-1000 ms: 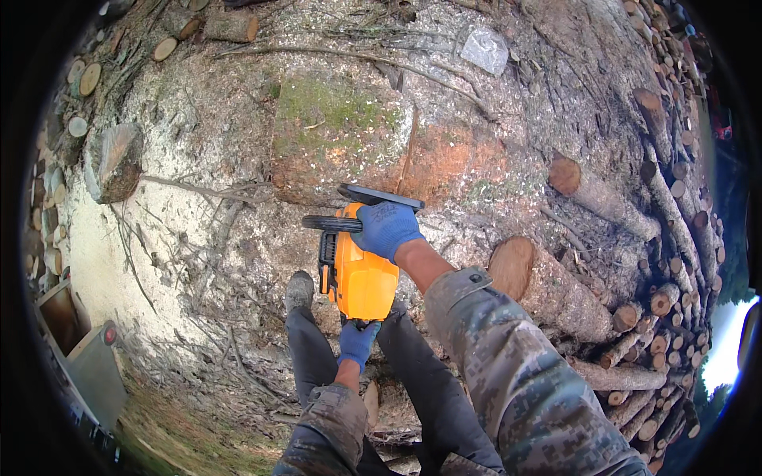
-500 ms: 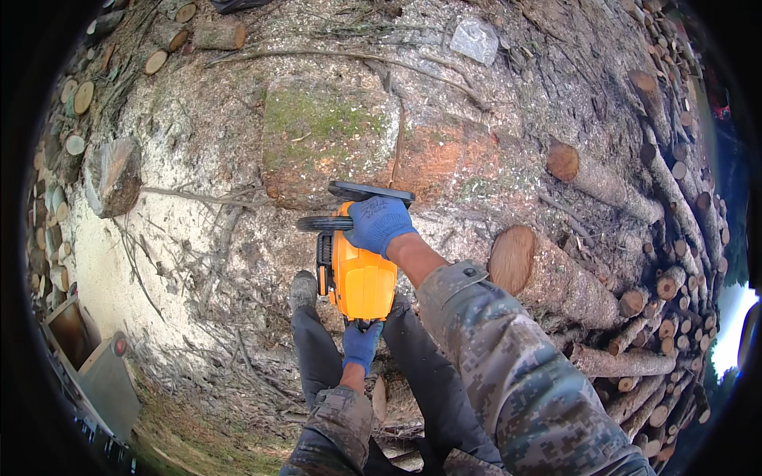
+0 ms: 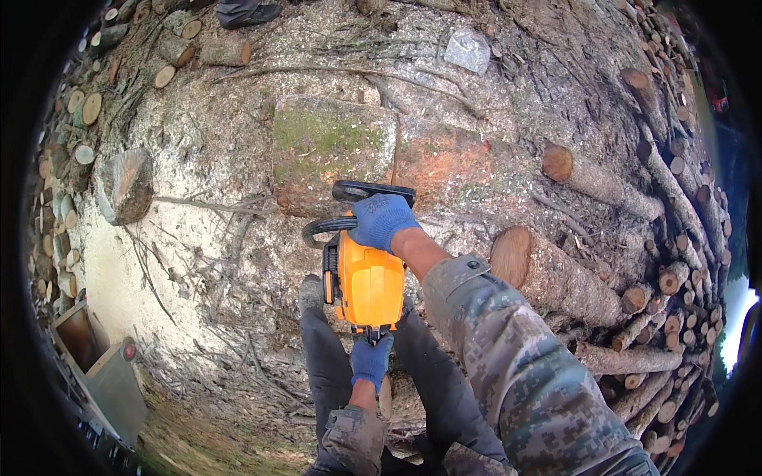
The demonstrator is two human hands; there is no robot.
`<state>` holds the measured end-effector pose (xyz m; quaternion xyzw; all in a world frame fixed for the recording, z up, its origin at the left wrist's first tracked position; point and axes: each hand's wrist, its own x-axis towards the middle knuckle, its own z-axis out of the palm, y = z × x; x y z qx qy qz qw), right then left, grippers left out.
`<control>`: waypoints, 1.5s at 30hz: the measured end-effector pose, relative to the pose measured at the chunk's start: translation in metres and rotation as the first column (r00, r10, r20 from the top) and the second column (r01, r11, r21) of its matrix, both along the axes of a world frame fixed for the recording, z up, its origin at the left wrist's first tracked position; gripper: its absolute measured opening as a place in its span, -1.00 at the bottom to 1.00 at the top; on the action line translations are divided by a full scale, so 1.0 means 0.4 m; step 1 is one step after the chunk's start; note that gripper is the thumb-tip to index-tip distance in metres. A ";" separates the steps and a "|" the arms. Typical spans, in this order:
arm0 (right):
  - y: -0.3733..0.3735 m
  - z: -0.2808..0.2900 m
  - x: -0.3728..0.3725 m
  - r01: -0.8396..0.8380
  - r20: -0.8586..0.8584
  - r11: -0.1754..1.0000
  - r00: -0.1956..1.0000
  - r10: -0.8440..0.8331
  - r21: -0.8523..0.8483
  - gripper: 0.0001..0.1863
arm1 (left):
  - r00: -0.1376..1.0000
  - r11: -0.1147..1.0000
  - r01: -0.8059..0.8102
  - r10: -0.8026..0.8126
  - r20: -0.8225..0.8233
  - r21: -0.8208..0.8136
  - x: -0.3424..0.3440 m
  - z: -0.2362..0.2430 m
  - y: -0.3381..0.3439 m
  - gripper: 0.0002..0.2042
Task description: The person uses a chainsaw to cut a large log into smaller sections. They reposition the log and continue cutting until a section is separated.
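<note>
An orange chainsaw [image 3: 371, 285] is held between my legs, with its black front hand guard [image 3: 353, 191] facing away from me. My right hand [image 3: 383, 222], in a blue knitted glove, is closed around the black front handle [image 3: 321, 228] just behind the guard. At the rear end of the saw, my left hand [image 3: 371, 358], also gloved in blue, is closed on the back grip, mostly hidden under the body. I cannot make out the guide bar. Just beyond the saw lies a mossy stone slab [image 3: 329, 147], beside a reddish stone block [image 3: 444, 163].
Thick cut logs [image 3: 567, 282] lie at the right, before a large log pile [image 3: 675, 325]. A chunky stone [image 3: 125, 186] and a grey metal box [image 3: 115, 389] are at the left. Thin branches [image 3: 349, 70] cross the sawdust-covered ground. Another person's shoe [image 3: 258, 14] shows at the far edge.
The whole view has shifted slightly. The chainsaw and both hands sit a little farther right, and the front handle loop shows more. More of the other person's shoe and trouser leg has come into view.
</note>
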<state>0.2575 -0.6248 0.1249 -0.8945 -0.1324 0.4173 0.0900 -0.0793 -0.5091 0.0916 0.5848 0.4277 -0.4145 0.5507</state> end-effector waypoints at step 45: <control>0.038 -0.178 -0.296 0.188 -0.009 0.963 0.982 -0.190 0.195 -0.73 | 0.999 0.995 -0.033 0.036 0.028 -0.098 -0.282 -0.307 0.082 -0.64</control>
